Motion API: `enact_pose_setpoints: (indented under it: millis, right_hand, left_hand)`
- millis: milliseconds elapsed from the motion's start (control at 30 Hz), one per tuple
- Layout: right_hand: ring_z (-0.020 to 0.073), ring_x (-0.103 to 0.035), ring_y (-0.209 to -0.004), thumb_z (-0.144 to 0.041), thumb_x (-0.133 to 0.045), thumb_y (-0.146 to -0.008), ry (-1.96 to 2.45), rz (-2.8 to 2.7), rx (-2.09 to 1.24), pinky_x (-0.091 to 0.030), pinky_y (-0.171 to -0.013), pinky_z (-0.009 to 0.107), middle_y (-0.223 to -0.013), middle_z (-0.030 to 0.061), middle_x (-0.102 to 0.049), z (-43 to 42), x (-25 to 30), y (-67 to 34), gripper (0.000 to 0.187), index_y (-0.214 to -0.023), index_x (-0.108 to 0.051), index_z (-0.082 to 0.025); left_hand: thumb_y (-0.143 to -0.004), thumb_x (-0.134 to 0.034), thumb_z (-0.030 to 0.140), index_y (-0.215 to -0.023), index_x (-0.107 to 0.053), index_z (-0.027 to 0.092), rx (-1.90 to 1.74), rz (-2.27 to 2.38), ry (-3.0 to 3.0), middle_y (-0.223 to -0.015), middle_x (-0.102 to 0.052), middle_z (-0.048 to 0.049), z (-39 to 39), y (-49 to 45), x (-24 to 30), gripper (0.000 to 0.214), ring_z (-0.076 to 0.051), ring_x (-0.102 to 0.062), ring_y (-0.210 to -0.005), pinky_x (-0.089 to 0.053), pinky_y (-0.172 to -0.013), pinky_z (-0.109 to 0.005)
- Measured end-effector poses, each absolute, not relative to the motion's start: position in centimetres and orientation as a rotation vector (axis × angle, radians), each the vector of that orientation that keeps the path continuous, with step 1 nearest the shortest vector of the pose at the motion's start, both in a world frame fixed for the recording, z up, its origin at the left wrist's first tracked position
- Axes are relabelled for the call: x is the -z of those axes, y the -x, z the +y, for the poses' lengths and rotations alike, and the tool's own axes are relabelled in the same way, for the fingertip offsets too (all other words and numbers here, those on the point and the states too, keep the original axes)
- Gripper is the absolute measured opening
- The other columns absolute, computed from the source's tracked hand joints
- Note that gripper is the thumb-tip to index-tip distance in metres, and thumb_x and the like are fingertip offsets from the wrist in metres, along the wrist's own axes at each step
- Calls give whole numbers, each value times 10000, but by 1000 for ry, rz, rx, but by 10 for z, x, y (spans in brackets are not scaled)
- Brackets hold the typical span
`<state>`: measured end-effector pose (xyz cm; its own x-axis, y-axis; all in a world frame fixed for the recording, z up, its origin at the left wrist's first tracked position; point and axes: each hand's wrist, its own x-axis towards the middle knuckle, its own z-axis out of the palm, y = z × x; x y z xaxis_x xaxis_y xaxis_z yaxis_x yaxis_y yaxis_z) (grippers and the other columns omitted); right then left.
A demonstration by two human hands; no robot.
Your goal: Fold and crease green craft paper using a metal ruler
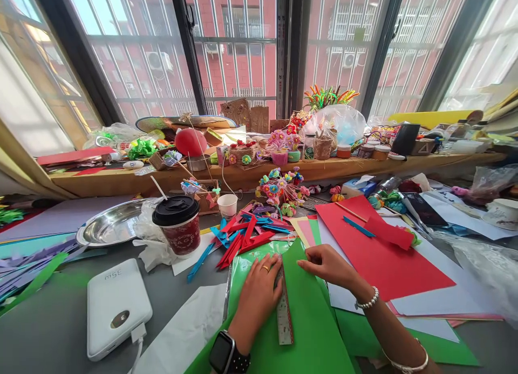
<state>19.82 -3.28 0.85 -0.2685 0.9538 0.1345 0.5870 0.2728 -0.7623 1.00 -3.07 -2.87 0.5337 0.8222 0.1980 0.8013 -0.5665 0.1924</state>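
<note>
Two hands on green sheet (311,325), front of worktop (60,331): left hand (259,289) spread flat, pinning ruler (284,317) so it won't slip, prob.; right hand (328,264) pinched at ruler's top end, can't tell if gripping anything.

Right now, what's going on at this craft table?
A person is bent over a green sheet on a cluttered table. The left hand presses a ruler flat on it. The right hand sits by the ruler's far end with its fingers curled; I can't tell if it holds anything. A red sheet lies to the right. A lidded cup, a power bank and a metal dish lie to the left.
</note>
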Motion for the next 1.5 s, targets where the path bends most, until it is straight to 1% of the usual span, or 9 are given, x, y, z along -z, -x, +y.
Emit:
enact_pose_setpoints:
  millis: [167, 367, 533, 967, 1200, 1400, 1500]
  right_hand:
    - [65, -192, -451, -277, -474, -732, 1349, -1956, -769, -157, -413, 222, -464, -77, -196, -35, -8, -191, 375, -483, -205, -199]
    - [66, -228, -457, -242, -467, -730, 1241, -2013, -756, -186, -427, 215, -466, -75, -234, -38, -2, -178, 334, -494, -237, -194]
    - [64, -232, -447, -219, -473, -719, 1189, -2043, -733, -188, -426, 214, -459, -75, -241, -39, 1, -171, 322, -494, -245, -192]
    - [63, -218, -441, -203, -470, -711, 1140, -2065, -743, -182, -423, 214, -459, -77, -225, -40, 2, -168, 324, -492, -232, -194]
    - [67, -228, -450, -234, -455, -736, 1213, -2035, -697, -188, -428, 214, -466, -75, -236, -39, 0, -175, 323, -503, -233, -196]
    - [66, -230, -449, -216, -464, -719, 1173, -2112, -719, -193, -427, 211, -465, -73, -247, -41, 1, -169, 308, -500, -249, -192]
    - [66, -226, -446, -219, -461, -721, 1190, -2102, -697, -188, -425, 212, -462, -75, -242, -41, 1, -170, 312, -499, -244, -193]
  left_hand:
    - [-810, -413, 181, -1195, -447, 166, -427, 1422, -2686, -1266, -466, -65, -31, -11, 28, 386, -227, -388, -1185, -297, -1001, -460]
    - [-815, -420, 197, -1172, -475, 188, -466, 1456, -2678, -1246, -488, -61, -31, -12, 28, 361, -224, -415, -1165, -312, -994, -450]
    - [-817, -417, 195, -1172, -477, 185, -466, 1461, -2672, -1255, -478, -66, -31, -11, 27, 360, -223, -407, -1172, -300, -999, -451]
    - [-817, -419, 208, -1157, -489, 195, -513, 1454, -2653, -1237, -497, -61, -31, -11, 30, 347, -225, -410, -1170, -308, -995, -438]
    - [-825, -403, 192, -1183, -466, 177, -491, 1440, -2673, -1249, -484, -67, -31, -12, 29, 364, -227, -407, -1171, -298, -999, -459]
    - [-820, -412, 208, -1172, -481, 161, -476, 1454, -2639, -1244, -487, -84, -33, -12, 26, 361, -236, -401, -1175, -302, -997, -457]
    - [-820, -412, 202, -1174, -478, 174, -491, 1451, -2647, -1248, -484, -80, -33, -12, 26, 361, -235, -405, -1172, -304, -994, -459]
